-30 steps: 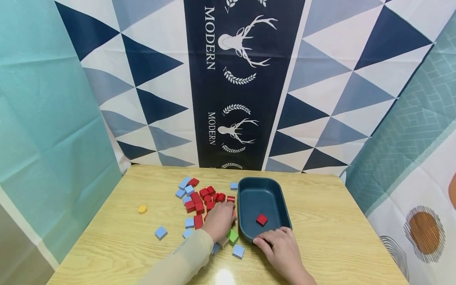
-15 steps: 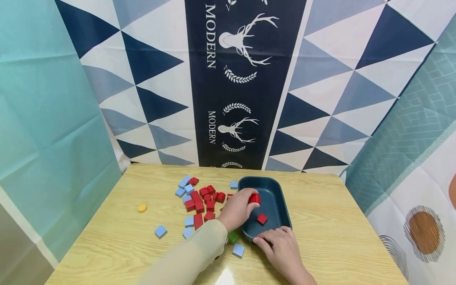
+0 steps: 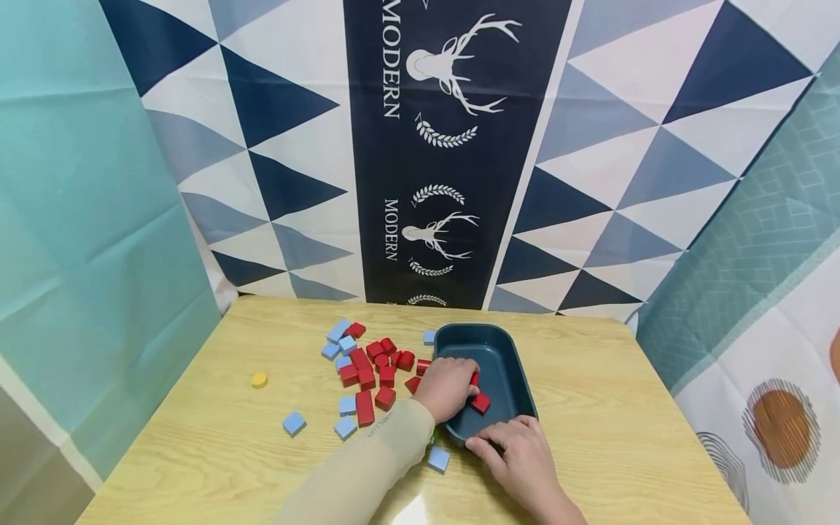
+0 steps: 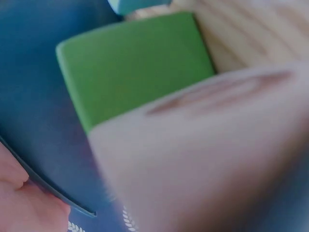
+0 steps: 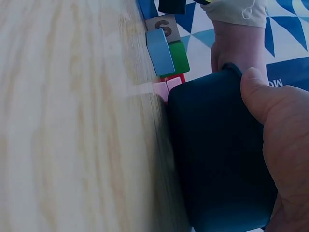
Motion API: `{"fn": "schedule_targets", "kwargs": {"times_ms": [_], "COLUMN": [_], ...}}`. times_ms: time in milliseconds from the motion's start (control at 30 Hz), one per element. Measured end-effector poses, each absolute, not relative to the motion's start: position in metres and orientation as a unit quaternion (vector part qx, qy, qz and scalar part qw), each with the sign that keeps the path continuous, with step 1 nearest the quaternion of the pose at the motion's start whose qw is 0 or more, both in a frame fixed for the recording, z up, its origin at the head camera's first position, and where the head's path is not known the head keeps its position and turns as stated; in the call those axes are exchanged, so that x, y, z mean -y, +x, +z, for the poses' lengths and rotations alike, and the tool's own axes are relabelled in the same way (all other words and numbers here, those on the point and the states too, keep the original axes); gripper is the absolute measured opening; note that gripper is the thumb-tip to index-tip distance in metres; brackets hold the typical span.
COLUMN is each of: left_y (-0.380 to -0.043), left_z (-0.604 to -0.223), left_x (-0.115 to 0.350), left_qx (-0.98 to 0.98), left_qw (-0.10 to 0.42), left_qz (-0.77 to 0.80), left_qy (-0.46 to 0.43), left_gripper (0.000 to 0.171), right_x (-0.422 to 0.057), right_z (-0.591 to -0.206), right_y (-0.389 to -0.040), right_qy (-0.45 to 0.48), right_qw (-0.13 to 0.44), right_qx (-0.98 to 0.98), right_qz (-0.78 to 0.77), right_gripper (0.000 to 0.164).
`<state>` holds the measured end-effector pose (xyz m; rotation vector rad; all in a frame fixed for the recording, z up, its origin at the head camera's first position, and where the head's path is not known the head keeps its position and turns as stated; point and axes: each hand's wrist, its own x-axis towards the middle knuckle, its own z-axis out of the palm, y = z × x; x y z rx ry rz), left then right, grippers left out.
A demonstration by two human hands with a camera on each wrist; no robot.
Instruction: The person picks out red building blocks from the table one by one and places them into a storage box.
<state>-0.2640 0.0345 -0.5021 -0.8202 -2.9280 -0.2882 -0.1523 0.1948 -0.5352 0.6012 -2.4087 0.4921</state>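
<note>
While the left hand (image 3: pixel 448 383) dips into the tray (image 3: pixel 504 372), its fingers pinch a red block (image 3: pixel 475 378), mostly hidden by them, close beside a second red cube (image 3: pixel 481 403) lying in the tray. The right hand's (image 3: pixel 517 458) fingers clasp the near rim, presumably to keep the tray from sliding. Left of the left fingers, loose red pieces (image 3: pixel 364 408) crowd the surface (image 3: pixel 590 379) near the tray, which likely keeps each reach short; a yellow disc (image 3: pixel 259 380) lies farther left, well apart from those fingers.

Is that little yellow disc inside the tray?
No, the yellow disc lies on the wooden table, well apart from the dark blue tray.
</note>
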Motion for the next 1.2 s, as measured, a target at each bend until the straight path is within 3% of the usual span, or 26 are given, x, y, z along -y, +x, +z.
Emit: {"fn": "schedule_targets", "kwargs": {"times_ms": [500,1200], "left_y": [-0.2620,-0.2644], "left_z": [-0.5018,-0.5062], "left_x": [-0.0347,-0.0357], "left_qx": [0.958,0.960], "left_qw": [0.051,0.049], "left_qz": [-0.021,-0.063], "left_qy": [-0.281,-0.268], "left_gripper": [0.031,0.065], "right_x": [-0.1949,-0.1966], "right_z": [-0.5338,-0.5356], "right_y": [-0.1532,-0.1512], "right_qy": [0.235,0.236], "right_qw": [0.307,0.311], "right_qx": [0.904,0.904], "right_qz": [0.184,0.172], "right_gripper": [0.014,0.021]}}
